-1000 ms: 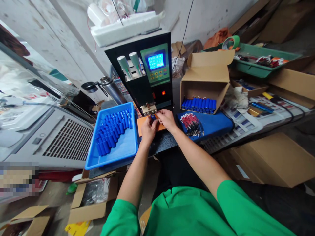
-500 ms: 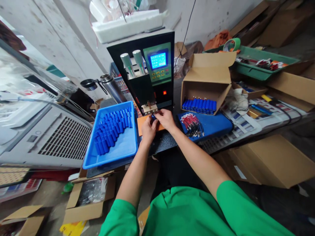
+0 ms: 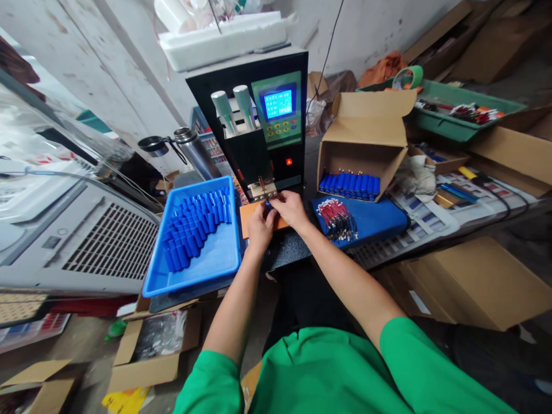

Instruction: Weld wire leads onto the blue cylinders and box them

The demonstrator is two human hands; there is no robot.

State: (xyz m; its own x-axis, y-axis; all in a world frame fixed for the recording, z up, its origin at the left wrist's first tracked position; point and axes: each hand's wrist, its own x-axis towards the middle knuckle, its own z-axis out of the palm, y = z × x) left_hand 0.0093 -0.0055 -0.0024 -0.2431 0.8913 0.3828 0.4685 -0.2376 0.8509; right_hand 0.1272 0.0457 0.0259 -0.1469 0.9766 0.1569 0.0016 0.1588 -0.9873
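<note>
At the left of the tabletop [image 3: 286,252], a blue tray [image 3: 210,259] carries blue cylinders [image 3: 196,225] packed in close rows, seemingly on end; the tray stands just beside the left arm, probably to spare that arm a long reach. Right of it, an orange block [image 3: 248,217] lies at the foot of a black machine [image 3: 248,164] with a lit screen, perhaps as a rest for the work. Over it, the left hand [image 3: 261,227] has thumb and fingers closed on a small blue cylinder [image 3: 268,204], mostly hidden, held just below the machine's metal pins [image 3: 261,185], likely to line its end up with them. The right hand [image 3: 292,209] meets it from the other side, fingers curled in with little gap; whether they grip anything is hidden, though they seem to steady that end. Farther right, red and black wires [image 3: 336,218] lie bunched on a blue pad [image 3: 382,224], near the right forearm, and behind them a cardboard box [image 3: 363,137] opens toward the person, holding more cylinders with white-tipped ends.
</note>
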